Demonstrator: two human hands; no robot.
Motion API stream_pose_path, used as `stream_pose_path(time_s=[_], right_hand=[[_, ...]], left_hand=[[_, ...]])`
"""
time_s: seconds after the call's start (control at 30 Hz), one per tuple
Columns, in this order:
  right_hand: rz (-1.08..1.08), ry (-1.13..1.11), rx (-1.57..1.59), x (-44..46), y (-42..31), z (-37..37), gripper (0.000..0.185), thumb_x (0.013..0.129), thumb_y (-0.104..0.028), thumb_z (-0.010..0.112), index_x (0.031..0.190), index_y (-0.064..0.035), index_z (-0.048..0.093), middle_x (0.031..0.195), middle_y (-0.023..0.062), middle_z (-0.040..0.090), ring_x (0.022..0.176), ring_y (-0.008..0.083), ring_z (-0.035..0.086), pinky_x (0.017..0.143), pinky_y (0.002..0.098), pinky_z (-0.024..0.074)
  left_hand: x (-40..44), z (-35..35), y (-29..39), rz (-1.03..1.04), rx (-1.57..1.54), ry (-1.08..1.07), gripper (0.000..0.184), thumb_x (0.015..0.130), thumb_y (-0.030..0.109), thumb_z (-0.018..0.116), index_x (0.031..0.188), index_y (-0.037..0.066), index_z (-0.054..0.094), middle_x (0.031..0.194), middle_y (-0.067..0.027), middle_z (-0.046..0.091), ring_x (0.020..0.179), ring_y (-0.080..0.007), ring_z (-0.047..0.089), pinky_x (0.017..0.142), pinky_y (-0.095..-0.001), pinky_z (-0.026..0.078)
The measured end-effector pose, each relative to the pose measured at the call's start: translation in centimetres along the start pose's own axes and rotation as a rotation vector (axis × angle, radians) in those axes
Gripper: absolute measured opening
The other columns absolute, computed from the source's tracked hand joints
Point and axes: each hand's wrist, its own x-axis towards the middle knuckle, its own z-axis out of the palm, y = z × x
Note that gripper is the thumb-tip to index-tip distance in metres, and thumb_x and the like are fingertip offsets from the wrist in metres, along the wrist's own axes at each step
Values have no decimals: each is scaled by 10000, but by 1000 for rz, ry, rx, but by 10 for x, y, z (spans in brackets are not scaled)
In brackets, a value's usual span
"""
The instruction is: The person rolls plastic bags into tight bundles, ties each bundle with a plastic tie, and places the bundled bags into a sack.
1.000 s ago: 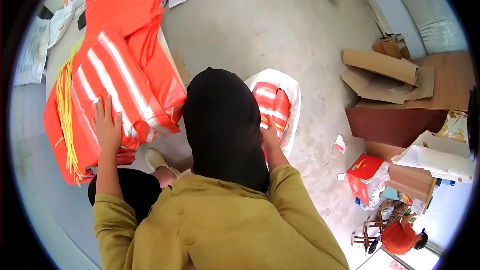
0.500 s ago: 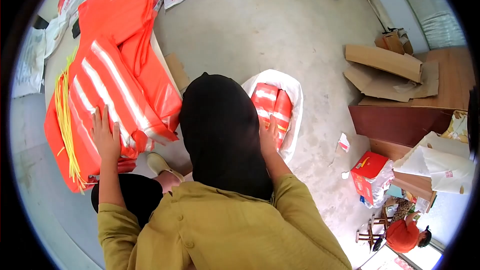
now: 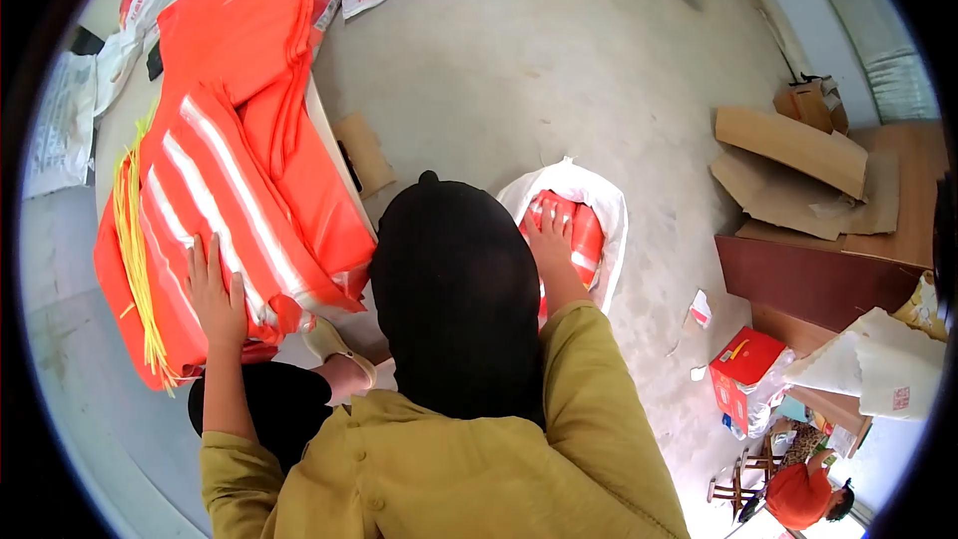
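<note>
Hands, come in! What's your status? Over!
Left hand flat on striped orange fabric. Right hand, fingers spread, on or just above orange bundles in white sack. Black-clad knee hiding part of the sack.

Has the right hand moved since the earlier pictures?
Yes: the right hand has moved forward, toward the far rim of the bag beneath it.

No legible lettering (too small)
</note>
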Motion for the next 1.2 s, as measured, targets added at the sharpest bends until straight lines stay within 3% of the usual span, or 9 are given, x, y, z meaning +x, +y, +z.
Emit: stream_pose_path(time_s=[0.2,0.3,0.4,0.47,0.57,0.83,1.2], right_hand=[[91,-148,43,16,-5,-16,1023,779,-652,781,1612,-199,397,1727,223,184,1586,503,132,1240,697,174],[95,-186,51,21,-3,-24,1004,782,-622,797,1604,-191,415,1709,236,236,1562,513,205,1226,707,201],[29,-12,69,15,3,-12,828,882,-521,745,1577,-173,457,1657,248,347,1502,527,329,1212,677,270],[-117,270,-129,2,24,43,606,1008,-408,631,1522,-108,518,1534,232,524,1393,451,508,1181,548,384],[-103,353,-123,-36,23,61,594,1014,-401,623,1517,-102,522,1526,228,532,1386,441,516,1176,537,390],[348,188,139,-95,26,29,563,1031,-384,601,1504,-85,532,1503,218,554,1368,417,535,1163,508,406],[482,249,521,-81,37,3,524,1055,-359,572,1486,-63,545,1473,205,584,1344,382,562,1145,468,429]], left_hand=[[1,-2,1,19,5,8,649,1040,461,472,1626,191,413,1723,-156,287,1577,-410,269,1220,-657,227],[0,-5,5,9,-3,5,650,1036,447,489,1628,189,412,1720,-162,291,1573,-413,278,1215,-660,231],[-2,0,-1,7,-22,17,675,998,377,587,1623,185,420,1717,-164,299,1572,-414,279,1219,-660,221],[-3,2,0,-29,-22,16,682,983,384,610,1614,193,435,1709,-168,311,1570,-413,283,1229,-651,215],[-4,-2,6,-80,-38,12,707,954,410,650,1602,208,452,1695,-170,334,1561,-415,295,1235,-645,219],[-4,-14,15,-83,-53,25,704,957,460,637,1592,216,456,1671,-205,356,1544,-447,309,1209,-667,243],[-8,-18,15,-118,-124,67,688,949,517,648,1562,246,493,1678,-166,352,1554,-412,302,1204,-675,283]])
